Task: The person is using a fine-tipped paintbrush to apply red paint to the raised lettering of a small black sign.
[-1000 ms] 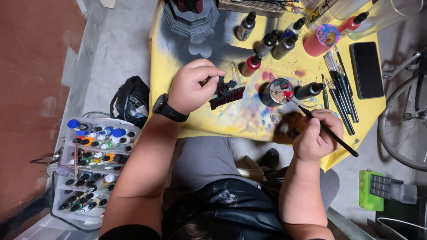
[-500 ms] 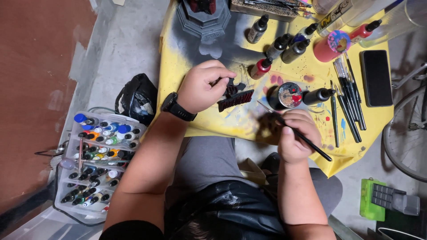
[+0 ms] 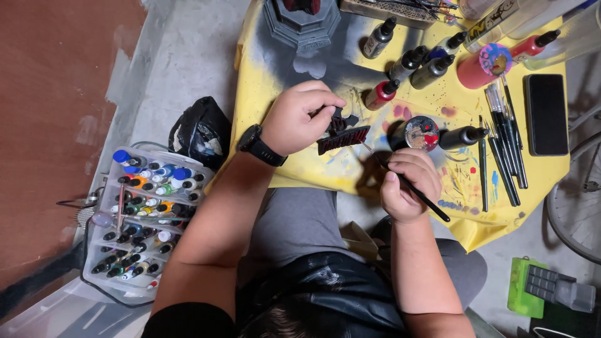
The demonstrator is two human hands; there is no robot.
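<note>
My left hand (image 3: 302, 117), with a black watch on the wrist, grips a small dark model piece (image 3: 342, 133) that has a red-edged base, holding it just above the yellow cloth (image 3: 269, 81). My right hand (image 3: 408, 183) holds a thin black paintbrush (image 3: 413, 188), and its tip reaches the right end of the model piece. A round palette lid (image 3: 421, 133) with red and white paint lies just right of the piece.
Several dark paint bottles (image 3: 413, 62) and a red bottle (image 3: 382, 94) stand behind the hands. Spare brushes (image 3: 504, 144) and a black phone (image 3: 546, 114) lie to the right. On the floor at left stands a rack of paint bottles (image 3: 147, 213) beside a black bag (image 3: 200, 134).
My right hand has moved left from beside the palette, bringing the brush tip to the model piece. My left hand has kept hold of the piece.
</note>
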